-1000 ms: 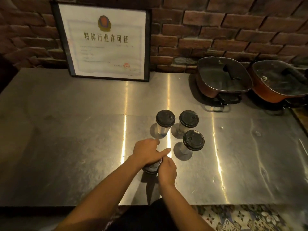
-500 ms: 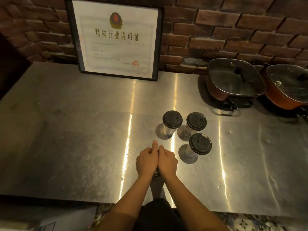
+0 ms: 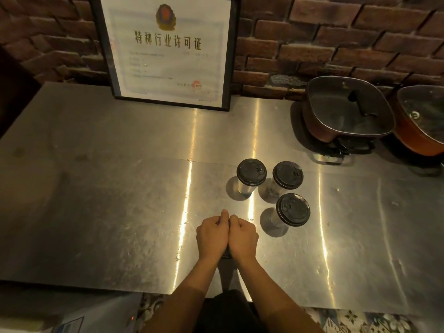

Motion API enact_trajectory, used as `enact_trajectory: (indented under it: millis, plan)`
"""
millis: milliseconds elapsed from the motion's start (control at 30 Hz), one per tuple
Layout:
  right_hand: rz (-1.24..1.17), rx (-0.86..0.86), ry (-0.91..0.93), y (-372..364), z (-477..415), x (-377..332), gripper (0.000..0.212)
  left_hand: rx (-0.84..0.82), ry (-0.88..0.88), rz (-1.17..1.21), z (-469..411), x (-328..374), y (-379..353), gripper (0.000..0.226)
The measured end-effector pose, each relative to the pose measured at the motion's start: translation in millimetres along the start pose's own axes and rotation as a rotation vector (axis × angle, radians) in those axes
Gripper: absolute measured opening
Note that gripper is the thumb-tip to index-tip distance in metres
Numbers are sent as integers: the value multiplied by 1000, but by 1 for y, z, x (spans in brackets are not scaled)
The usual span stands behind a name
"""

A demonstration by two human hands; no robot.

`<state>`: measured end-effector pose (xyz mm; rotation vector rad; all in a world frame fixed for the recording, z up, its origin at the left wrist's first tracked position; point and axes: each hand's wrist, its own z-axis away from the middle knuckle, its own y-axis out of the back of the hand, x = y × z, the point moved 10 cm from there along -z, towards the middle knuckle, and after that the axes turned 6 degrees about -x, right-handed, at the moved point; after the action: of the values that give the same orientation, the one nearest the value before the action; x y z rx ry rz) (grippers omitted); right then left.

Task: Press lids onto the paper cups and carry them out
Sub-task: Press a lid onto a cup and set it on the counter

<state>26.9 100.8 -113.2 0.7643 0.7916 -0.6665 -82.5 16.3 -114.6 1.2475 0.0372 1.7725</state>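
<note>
- Head view: the left hand [image 3: 212,233] and right hand [image 3: 242,236] sit knuckle to knuckle near the front of a steel counter [image 3: 96,212]. Their fingers curl down over the top of a fourth cup [image 3: 227,255], hiding all but a dark sliver between the wrists.
- Just beyond and to the right stand three paper cups with black lids on: rear-left cup [image 3: 251,173], rear-right cup [image 3: 287,175] and nearest cup [image 3: 293,210].
- A framed certificate [image 3: 168,49] leans on the brick wall [image 3: 336,32].
- Far right, two glass-lidded pans [image 3: 348,109] stand side by side.
</note>
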Motion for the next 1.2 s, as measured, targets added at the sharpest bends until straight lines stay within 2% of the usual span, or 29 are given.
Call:
enact_trajectory:
  millis: [200, 333, 467, 567, 633, 733, 833, 933, 1000, 1067, 1200]
  plan:
    - [27, -5, -8, 2, 6, -6, 42, -28, -28, -43, 3, 5, 1, 56]
    - [-50, 45, -83, 8, 14, 7, 39, -184, -128, -271, 0, 23, -9, 62]
    - [-14, 2, -119, 8, 16, 12, 43, -257, -194, -464, 2, 34, -13, 68]
    - [35, -70, -87, 11, 14, 4, 38, -349, -123, -325, 2, 34, -11, 73]
    - [152, -93, 34, 12, 13, -8, 45, -380, -67, -82, 4, 36, -2, 72]
    - [463, -83, 415, 10, 23, -46, 50, -347, 29, 249, 9, 28, 19, 68]
    - [735, -248, 734, -21, 44, -71, 50, -322, 126, 437, 21, 13, 35, 65]
    - [1006, -367, 828, -51, 50, -60, 55, -338, 178, 497, 36, 5, 34, 60]
    - [1131, -335, 858, -59, 47, -52, 54, -315, 169, 390, 36, -4, 30, 50]
    - [1185, -288, 873, -60, 46, -50, 54, -286, 144, 294, 37, -11, 28, 46]
    - [1210, -240, 907, -60, 45, -50, 58, -237, 104, 303, 37, -17, 26, 41]
